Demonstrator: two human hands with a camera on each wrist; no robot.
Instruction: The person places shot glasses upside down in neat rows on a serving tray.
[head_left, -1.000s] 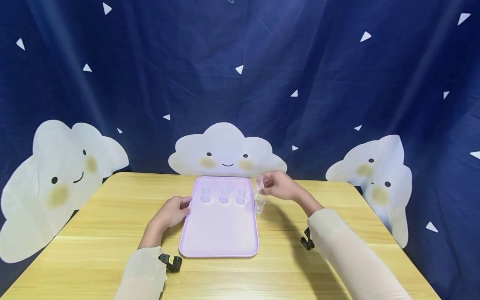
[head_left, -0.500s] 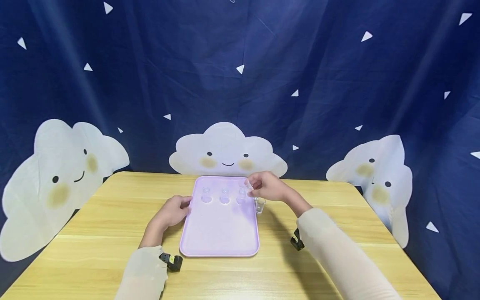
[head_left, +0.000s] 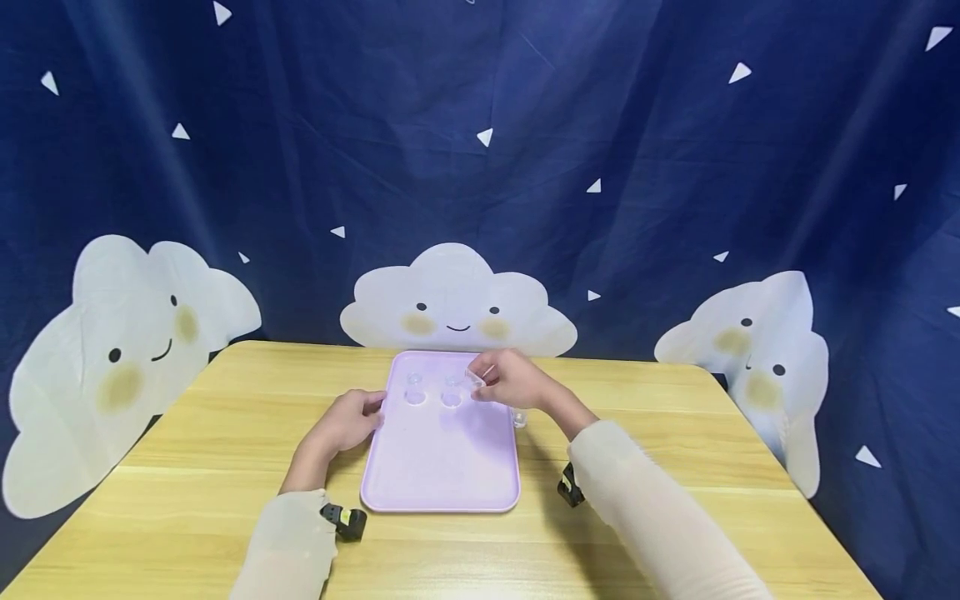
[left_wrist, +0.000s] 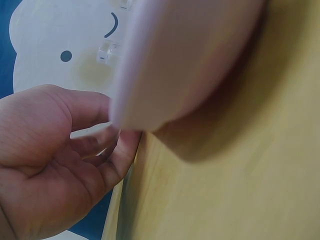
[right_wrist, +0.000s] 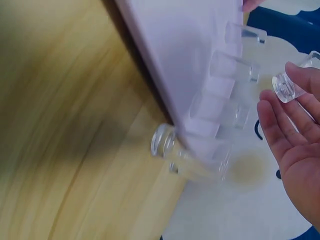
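Observation:
A pale purple tray (head_left: 438, 467) lies on the wooden table. My left hand (head_left: 348, 421) grips its left rim, thumb over the edge and fingers below it in the left wrist view. My right hand (head_left: 517, 383) holds a small clear shot glass (right_wrist: 285, 89) between thumb and fingers, above the tray's far right part. Similar glasses stand in a row on the tray: a left glass (head_left: 415, 390) and a middle glass (head_left: 452, 392). The row's right glass (right_wrist: 222, 110) is mostly hidden behind my right hand in the head view.
Beside the tray's right edge, at least one more clear glass (head_left: 519, 418) stands on the wooden table (head_left: 645, 483); the right wrist view blurs this area. A dark blue curtain (head_left: 420, 125) with cloud prints hangs behind the table's far edge.
My right hand has carried the shot glass leftward, from beyond the tray's right edge to above the row of glasses. The left hand stays on the rim.

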